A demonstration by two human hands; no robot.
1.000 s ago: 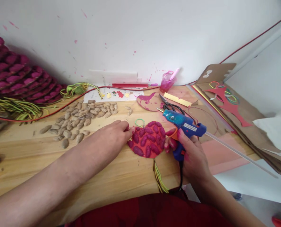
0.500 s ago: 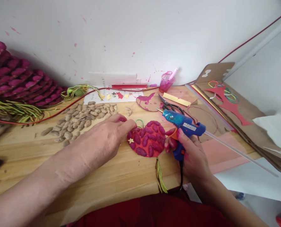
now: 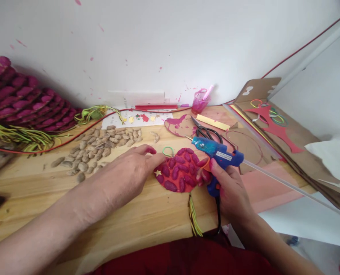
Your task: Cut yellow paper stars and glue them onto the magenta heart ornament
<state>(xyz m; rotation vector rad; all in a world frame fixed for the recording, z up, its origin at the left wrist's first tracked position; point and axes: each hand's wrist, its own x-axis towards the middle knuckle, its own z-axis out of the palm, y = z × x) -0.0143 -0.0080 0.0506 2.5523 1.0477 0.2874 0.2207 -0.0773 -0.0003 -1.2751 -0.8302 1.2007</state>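
A red heart-shaped ornament [image 3: 179, 177] covered in magenta-painted peanuts lies flat on the wooden table. It has a green loop [image 3: 167, 151] at the top, a yellow-green tassel [image 3: 194, 217] at the bottom and a small pale yellow star [image 3: 157, 173] on its left lobe. My left hand [image 3: 135, 162] is at the heart's upper left edge, thumb and forefinger apart, with nothing visible between them. In my right hand [image 3: 229, 185] is a blue hot glue gun [image 3: 223, 152], held over the heart's right side. Its nozzle points left, and a long glue stick [image 3: 290, 185] sticks out behind.
Loose peanuts [image 3: 95, 147] are heaped at the left. Behind are paper with small cutouts [image 3: 142, 117], a cardboard heart [image 3: 178, 125], scissors [image 3: 207, 131] and a pink cup [image 3: 200, 101]. A red cord [image 3: 101, 119] crosses the table. Cardboard with red scraps [image 3: 281, 133] lies right.
My left thumb and forefinger have parted and drawn slightly away from the heart's upper edge. The glue gun has shifted slightly left. The heart stays on the table.
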